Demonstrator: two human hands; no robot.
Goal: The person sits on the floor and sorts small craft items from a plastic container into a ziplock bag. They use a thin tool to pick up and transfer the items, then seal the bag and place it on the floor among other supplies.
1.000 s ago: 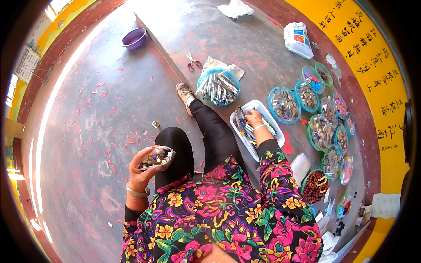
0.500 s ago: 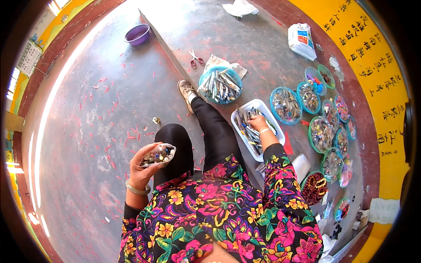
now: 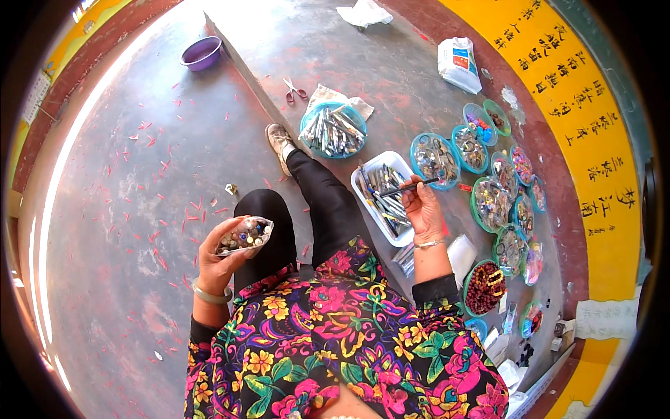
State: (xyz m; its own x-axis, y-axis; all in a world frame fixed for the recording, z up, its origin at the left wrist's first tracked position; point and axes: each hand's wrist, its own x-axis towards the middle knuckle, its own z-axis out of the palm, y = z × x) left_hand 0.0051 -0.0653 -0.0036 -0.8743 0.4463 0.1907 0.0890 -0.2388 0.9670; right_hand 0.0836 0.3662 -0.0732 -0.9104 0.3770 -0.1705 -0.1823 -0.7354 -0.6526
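Observation:
My left hand (image 3: 215, 257), by my bent knee, is closed around a small pale open-topped container (image 3: 269, 228) filled with small round pieces in white, dark, blue and yellow. In my right hand (image 3: 423, 213) I pinch a dark pen (image 3: 405, 188), held slantwise over the right part of a white rectangular tub (image 3: 360, 187). Many pens and pen parts lie in that tub, mostly grey and white. Farther ahead, past my outstretched foot, a round blue basket (image 3: 304, 134) is heaped with more silvery and white pens.
Baskets of small goods, such as this blue one (image 3: 413, 159) and one of dark red beads (image 3: 466, 288), crowd the right. Scissors (image 3: 296, 92), a purple basin (image 3: 201, 61) and a white package (image 3: 458, 66) lie farther off. Red scraps dot the floor (image 3: 132, 223).
My right hand has come up out of the white tub and back toward me, now with a dark pen in its fingers. My left hand still holds the container.

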